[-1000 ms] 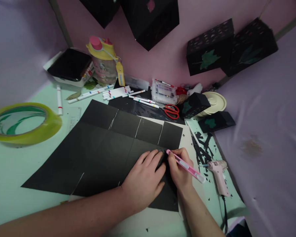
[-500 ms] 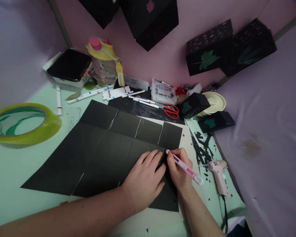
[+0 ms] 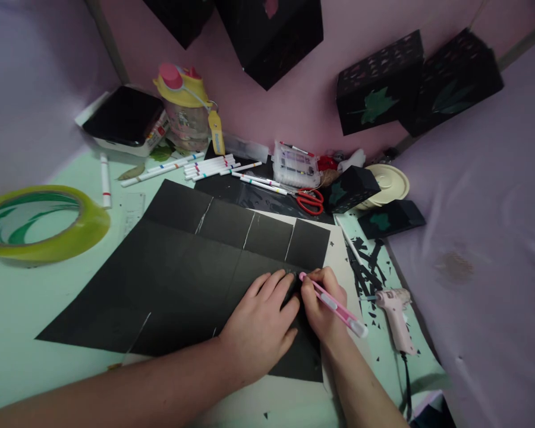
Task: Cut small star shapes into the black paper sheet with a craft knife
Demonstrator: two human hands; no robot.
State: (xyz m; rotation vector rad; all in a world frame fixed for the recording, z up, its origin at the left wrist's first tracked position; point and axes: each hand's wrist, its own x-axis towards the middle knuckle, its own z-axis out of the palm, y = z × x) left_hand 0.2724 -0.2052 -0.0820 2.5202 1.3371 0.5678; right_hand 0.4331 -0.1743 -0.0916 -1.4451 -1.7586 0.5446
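Observation:
A large sheet of black card [image 3: 178, 273] lies on a pale board [image 3: 339, 249], with slits dividing its far edge into flaps. My left hand [image 3: 263, 327] rests flat on the card with its fingers spread, pressing it down. Just to the right, my right hand [image 3: 323, 303] grips a pink craft knife [image 3: 334, 305] like a pen. The knife's tip is down at the card beside my left fingertips; its blade is too small to make out. More short slits show along the near side of the card, partly covered by my left forearm.
Wide yellow tape [image 3: 93, 229] lies at left. White markers [image 3: 209, 167], red-handled scissors [image 3: 310, 202] and a lidded bottle [image 3: 187, 113] stand or lie behind. At right are black scraps [image 3: 368, 270] and a pink glue gun [image 3: 396, 321]. Black paper lanterns [image 3: 378, 86] hang above.
The view has shifted very slightly. The knife's tip has moved a few pixels toward me; my left hand stays in place on the card.

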